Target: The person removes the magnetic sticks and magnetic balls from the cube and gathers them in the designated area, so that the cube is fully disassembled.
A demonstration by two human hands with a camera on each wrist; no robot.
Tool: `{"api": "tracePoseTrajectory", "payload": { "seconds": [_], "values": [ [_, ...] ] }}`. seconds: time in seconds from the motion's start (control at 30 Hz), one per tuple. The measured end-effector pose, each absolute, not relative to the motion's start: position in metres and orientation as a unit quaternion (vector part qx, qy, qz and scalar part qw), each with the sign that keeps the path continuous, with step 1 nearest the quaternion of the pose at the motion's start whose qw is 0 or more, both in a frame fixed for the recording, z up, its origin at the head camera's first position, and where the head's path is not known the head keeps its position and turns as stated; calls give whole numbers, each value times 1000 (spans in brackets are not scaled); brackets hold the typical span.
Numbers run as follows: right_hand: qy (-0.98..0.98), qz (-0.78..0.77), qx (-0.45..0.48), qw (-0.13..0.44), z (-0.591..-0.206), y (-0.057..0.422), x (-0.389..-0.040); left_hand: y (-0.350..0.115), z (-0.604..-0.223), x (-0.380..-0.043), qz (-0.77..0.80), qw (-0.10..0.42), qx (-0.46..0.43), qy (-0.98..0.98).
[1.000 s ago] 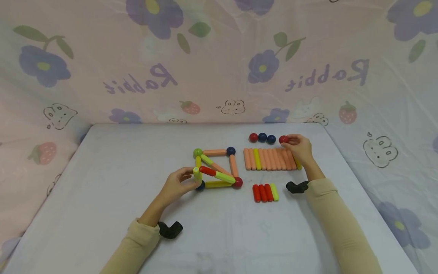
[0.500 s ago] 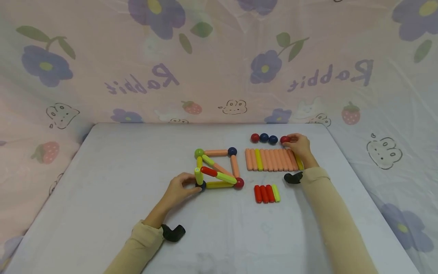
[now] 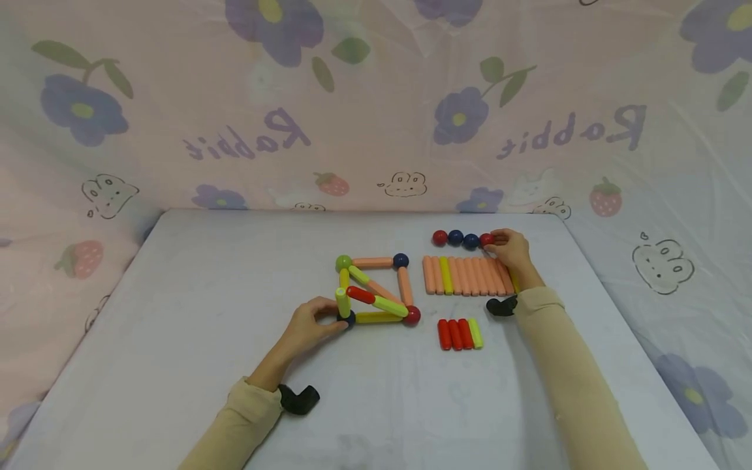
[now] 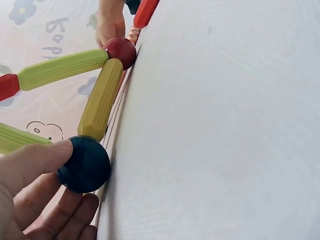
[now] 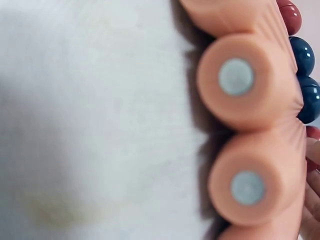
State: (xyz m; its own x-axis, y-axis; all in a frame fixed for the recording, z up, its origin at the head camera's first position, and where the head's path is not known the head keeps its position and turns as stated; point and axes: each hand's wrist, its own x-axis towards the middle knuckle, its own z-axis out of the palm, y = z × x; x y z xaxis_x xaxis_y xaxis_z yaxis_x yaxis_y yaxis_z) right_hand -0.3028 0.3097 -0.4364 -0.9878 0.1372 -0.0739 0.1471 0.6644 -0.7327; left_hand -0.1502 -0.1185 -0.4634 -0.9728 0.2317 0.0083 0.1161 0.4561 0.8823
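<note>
In the head view my left hand [image 3: 308,326] pinches a dark blue ball [image 4: 85,165] at the near left corner of a four-sided frame of rods and balls. A yellow rod [image 4: 101,100] joins it to a red corner ball [image 3: 412,316]. A lime rod [image 3: 343,303] stands up from the blue ball. A red-and-lime pair of rods [image 3: 390,307] slants up from the red corner. At the back right my right hand [image 3: 512,251] holds a red ball [image 3: 485,240] with its fingertips, at the end of a row of balls. The right wrist view mostly hides this hand behind rods.
Beside the frame lies a row of peach and yellow rods [image 3: 467,276], silver discs in their ends. In front are short red and lime rods [image 3: 460,334]. Other red and dark blue balls [image 3: 455,237] line the back. A patterned curtain [image 3: 376,130] hangs behind the white table [image 3: 376,405].
My right hand has slid the red ball left against the neighbouring dark blue ball. My left hand has lowered from the upright lime rod to the blue corner ball.
</note>
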Motion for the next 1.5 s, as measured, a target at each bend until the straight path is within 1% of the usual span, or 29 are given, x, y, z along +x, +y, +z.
{"api": "tracePoseTrajectory", "payload": {
  "seconds": [0.3,0.6,0.97,1.27,1.4,1.5],
  "values": [
    [907,-408,100,18,-436,311,-303,-116,-464,-151,512,61,97,851],
    [913,-402,72,23,-433,317,-298,-114,-464,-153,510,67,84,853],
    [914,-396,83,13,-436,316,-309,-112,-464,-153,517,67,88,849],
    [903,-423,74,22,-437,315,-309,-113,-464,-151,518,71,70,850],
    [902,-426,62,15,-434,315,-306,-114,-464,-151,519,69,71,849],
    [908,-414,58,-7,-428,311,-298,-114,-464,-150,518,67,73,850]
  ]
}}
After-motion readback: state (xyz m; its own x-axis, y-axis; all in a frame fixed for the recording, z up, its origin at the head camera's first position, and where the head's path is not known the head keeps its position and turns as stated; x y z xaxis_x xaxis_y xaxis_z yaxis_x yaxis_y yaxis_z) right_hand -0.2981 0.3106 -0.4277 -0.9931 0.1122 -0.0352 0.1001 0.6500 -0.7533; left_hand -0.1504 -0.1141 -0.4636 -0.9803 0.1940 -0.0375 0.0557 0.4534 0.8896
